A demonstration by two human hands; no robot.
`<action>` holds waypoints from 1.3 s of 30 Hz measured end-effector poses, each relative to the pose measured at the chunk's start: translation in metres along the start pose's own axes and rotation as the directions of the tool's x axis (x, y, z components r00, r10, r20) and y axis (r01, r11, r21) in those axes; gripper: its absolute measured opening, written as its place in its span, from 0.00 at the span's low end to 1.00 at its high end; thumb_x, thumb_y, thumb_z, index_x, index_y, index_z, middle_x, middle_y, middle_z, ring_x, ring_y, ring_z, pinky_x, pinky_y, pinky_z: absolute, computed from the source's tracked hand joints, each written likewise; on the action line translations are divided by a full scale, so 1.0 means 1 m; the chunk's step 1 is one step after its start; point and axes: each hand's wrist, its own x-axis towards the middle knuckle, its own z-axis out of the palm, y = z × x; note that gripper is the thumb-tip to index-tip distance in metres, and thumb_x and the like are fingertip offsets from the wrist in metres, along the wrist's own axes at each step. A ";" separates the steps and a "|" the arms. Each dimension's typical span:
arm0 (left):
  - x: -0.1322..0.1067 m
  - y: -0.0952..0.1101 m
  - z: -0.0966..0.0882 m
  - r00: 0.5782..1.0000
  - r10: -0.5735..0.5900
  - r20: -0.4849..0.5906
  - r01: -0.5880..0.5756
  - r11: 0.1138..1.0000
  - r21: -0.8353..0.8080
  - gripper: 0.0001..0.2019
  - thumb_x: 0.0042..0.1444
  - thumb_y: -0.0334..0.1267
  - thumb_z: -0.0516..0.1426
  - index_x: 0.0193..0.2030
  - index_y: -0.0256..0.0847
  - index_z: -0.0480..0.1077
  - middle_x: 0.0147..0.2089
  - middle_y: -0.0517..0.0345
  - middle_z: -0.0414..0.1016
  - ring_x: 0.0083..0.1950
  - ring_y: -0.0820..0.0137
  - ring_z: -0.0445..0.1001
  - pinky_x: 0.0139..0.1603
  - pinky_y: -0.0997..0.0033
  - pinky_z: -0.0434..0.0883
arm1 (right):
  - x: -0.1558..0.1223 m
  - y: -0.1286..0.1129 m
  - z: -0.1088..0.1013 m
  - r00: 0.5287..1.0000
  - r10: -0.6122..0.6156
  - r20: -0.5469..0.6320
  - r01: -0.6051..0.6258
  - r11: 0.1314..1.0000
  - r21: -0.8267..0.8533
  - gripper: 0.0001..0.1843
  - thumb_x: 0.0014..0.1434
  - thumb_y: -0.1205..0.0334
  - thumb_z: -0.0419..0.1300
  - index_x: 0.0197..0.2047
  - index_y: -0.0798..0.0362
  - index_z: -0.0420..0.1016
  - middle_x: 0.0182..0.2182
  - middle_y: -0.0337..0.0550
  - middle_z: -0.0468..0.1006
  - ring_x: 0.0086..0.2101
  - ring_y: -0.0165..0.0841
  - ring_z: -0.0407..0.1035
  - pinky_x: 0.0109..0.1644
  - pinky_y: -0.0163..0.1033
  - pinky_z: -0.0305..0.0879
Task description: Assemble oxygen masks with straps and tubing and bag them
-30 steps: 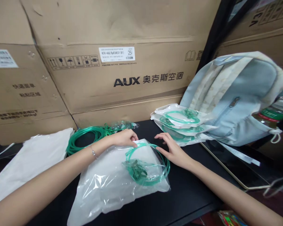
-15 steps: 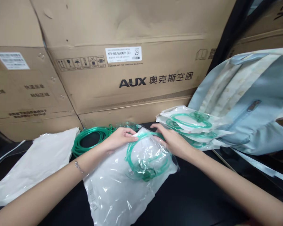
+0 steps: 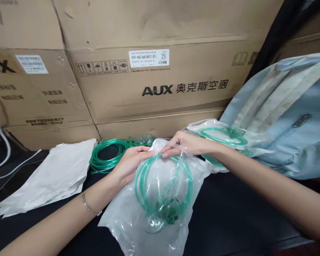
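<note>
A clear-fronted white plastic bag (image 3: 122,217) hangs in front of me, its upper edge between my hands. Inside it lies a coil of green tubing (image 3: 190,181) with darker green fittings bunched at the bottom of the loop. My left hand (image 3: 134,160) pinches the bag's upper left edge, thumb over the film. My right hand (image 3: 185,143) is closed at the top of the bag, its fingertips by the upper part of the coil. Whether those fingers also grip the tubing through the film, I cannot tell.
Loose green tubing (image 3: 106,165) lies coiled behind my left hand. Flat white bags (image 3: 61,170) are stacked at left. Filled bags of tubing (image 3: 212,124) lie at right, against a light blue backpack (image 3: 285,142). Large cardboard boxes (image 3: 117,103) stand behind the black tabletop (image 3: 229,209).
The coil has slid lower into the bag and hangs as a rounder loop. My right hand has moved left, closer to my left hand. The view has shifted slightly left.
</note>
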 end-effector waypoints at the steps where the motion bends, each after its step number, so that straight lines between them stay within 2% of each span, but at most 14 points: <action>1: 0.000 -0.001 -0.001 1.000 0.002 -0.017 -0.003 1.000 -0.011 0.10 0.40 0.34 0.65 0.30 0.34 0.70 0.23 0.61 0.72 0.22 0.77 0.68 0.25 0.77 0.64 | 0.001 -0.002 -0.002 0.998 0.000 0.063 0.000 1.000 0.014 0.15 0.50 0.53 0.61 0.34 0.56 0.80 0.33 0.44 0.80 0.31 0.30 0.70 0.32 0.32 0.62; 4: -0.001 -0.002 -0.004 0.999 0.032 -0.033 -0.033 0.999 -0.009 0.10 0.39 0.35 0.65 0.28 0.34 0.70 0.21 0.61 0.72 0.21 0.77 0.67 0.24 0.78 0.63 | 0.003 -0.006 -0.008 0.974 0.013 0.227 -0.034 0.995 0.090 0.16 0.50 0.56 0.61 0.41 0.54 0.78 0.38 0.45 0.78 0.33 0.30 0.70 0.32 0.31 0.63; 9: -0.008 -0.002 0.002 0.998 0.064 -0.010 -0.064 0.997 -0.033 0.08 0.41 0.34 0.63 0.27 0.35 0.69 0.21 0.61 0.72 0.21 0.77 0.68 0.24 0.78 0.64 | 0.013 -0.010 0.000 0.879 0.110 0.464 -0.267 0.920 0.286 0.20 0.48 0.60 0.63 0.46 0.53 0.75 0.35 0.43 0.79 0.34 0.29 0.72 0.31 0.28 0.67; 13: -0.015 -0.004 0.006 0.996 0.091 0.012 -0.090 0.996 -0.019 0.07 0.42 0.34 0.62 0.26 0.36 0.68 0.21 0.62 0.72 0.20 0.76 0.68 0.22 0.79 0.64 | 0.022 -0.009 0.015 0.829 0.063 0.555 -0.348 0.836 0.425 0.15 0.45 0.60 0.65 0.39 0.53 0.78 0.35 0.41 0.79 0.33 0.28 0.73 0.31 0.27 0.68; 16: -0.018 -0.003 -0.004 0.995 0.099 -0.027 -0.100 0.993 -0.058 0.09 0.41 0.35 0.63 0.26 0.36 0.68 0.20 0.64 0.71 0.20 0.78 0.67 0.22 0.80 0.64 | 0.017 -0.011 0.005 0.810 0.028 0.586 -0.407 0.746 0.527 0.21 0.47 0.59 0.64 0.45 0.54 0.74 0.43 0.45 0.76 0.38 0.31 0.72 0.34 0.32 0.70; 19: -0.019 -0.002 -0.019 0.985 0.133 -0.108 -0.147 0.981 -0.130 0.10 0.40 0.35 0.65 0.27 0.36 0.68 0.23 0.65 0.71 0.21 0.80 0.68 0.22 0.82 0.64 | 0.004 -0.017 -0.022 0.899 0.116 0.422 -0.357 0.752 0.554 0.19 0.52 0.55 0.60 0.43 0.59 0.74 0.45 0.51 0.74 0.41 0.36 0.72 0.34 0.35 0.71; 21: -0.020 -0.002 -0.026 0.974 0.157 -0.166 -0.185 0.968 -0.168 0.10 0.39 0.35 0.65 0.27 0.36 0.68 0.23 0.66 0.71 0.21 0.80 0.67 0.22 0.83 0.65 | -0.005 -0.022 -0.036 0.946 0.192 0.261 -0.296 0.837 0.459 0.20 0.55 0.51 0.56 0.42 0.58 0.75 0.42 0.52 0.76 0.42 0.39 0.71 0.36 0.40 0.72; 23: -0.019 -0.004 -0.031 0.959 0.179 -0.219 -0.224 0.954 -0.200 0.10 0.39 0.35 0.65 0.27 0.37 0.69 0.23 0.66 0.71 0.21 0.80 0.68 0.23 0.83 0.65 | -0.012 -0.025 -0.037 0.978 0.205 -0.032 -0.187 0.937 0.295 0.20 0.55 0.50 0.54 0.41 0.56 0.76 0.42 0.50 0.76 0.44 0.40 0.70 0.43 0.44 0.70; 24: -0.019 -0.004 -0.031 0.949 0.197 -0.245 -0.251 0.944 -0.214 0.10 0.38 0.34 0.65 0.27 0.37 0.69 0.23 0.66 0.72 0.22 0.80 0.68 0.23 0.83 0.66 | -0.013 -0.024 -0.032 0.958 0.167 -0.234 -0.115 0.969 0.221 0.19 0.54 0.50 0.56 0.42 0.55 0.75 0.44 0.49 0.75 0.46 0.40 0.68 0.48 0.45 0.67; 26: -0.018 -0.004 -0.032 0.922 0.246 -0.300 -0.322 0.916 -0.239 0.11 0.37 0.33 0.66 0.27 0.36 0.69 0.24 0.66 0.72 0.23 0.81 0.68 0.25 0.84 0.66 | -0.015 -0.017 -0.011 0.791 0.077 -0.607 0.034 0.985 0.169 0.22 0.51 0.54 0.61 0.49 0.50 0.70 0.51 0.45 0.69 0.52 0.39 0.62 0.54 0.45 0.61; 27: -0.017 -0.004 -0.032 0.907 0.267 -0.326 -0.354 0.902 -0.247 0.11 0.37 0.33 0.66 0.26 0.36 0.69 0.24 0.65 0.72 0.23 0.81 0.69 0.25 0.85 0.66 | -0.016 -0.011 0.003 0.718 0.110 -0.687 0.077 0.969 0.235 0.28 0.49 0.55 0.63 0.54 0.48 0.64 0.54 0.45 0.67 0.53 0.38 0.61 0.54 0.44 0.62; 31: -0.009 -0.005 -0.034 0.888 0.274 -0.368 -0.383 0.885 -0.265 0.11 0.36 0.31 0.66 0.26 0.36 0.69 0.24 0.66 0.72 0.23 0.81 0.68 0.25 0.85 0.66 | -0.015 0.022 0.056 0.886 0.318 -0.338 0.020 0.701 0.713 0.21 0.50 0.54 0.61 0.47 0.53 0.68 0.37 0.45 0.76 0.34 0.32 0.72 0.33 0.36 0.70; 34: -0.002 -0.011 -0.037 0.913 0.216 -0.345 -0.321 0.903 -0.285 0.10 0.35 0.31 0.66 0.25 0.35 0.69 0.23 0.65 0.72 0.22 0.80 0.69 0.22 0.83 0.67 | -0.014 0.043 0.071 0.877 0.341 -0.339 0.076 0.598 0.798 0.13 0.49 0.56 0.62 0.34 0.57 0.72 0.27 0.40 0.75 0.25 0.26 0.69 0.27 0.29 0.66; 39: 0.005 -0.018 -0.042 0.932 0.123 -0.340 -0.235 0.921 -0.312 0.09 0.36 0.28 0.65 0.26 0.35 0.70 0.22 0.62 0.72 0.20 0.77 0.69 0.20 0.80 0.68 | -0.014 0.054 0.067 0.898 0.323 -0.298 0.116 0.480 0.870 0.14 0.49 0.59 0.64 0.38 0.57 0.72 0.32 0.44 0.77 0.30 0.28 0.72 0.34 0.32 0.69</action>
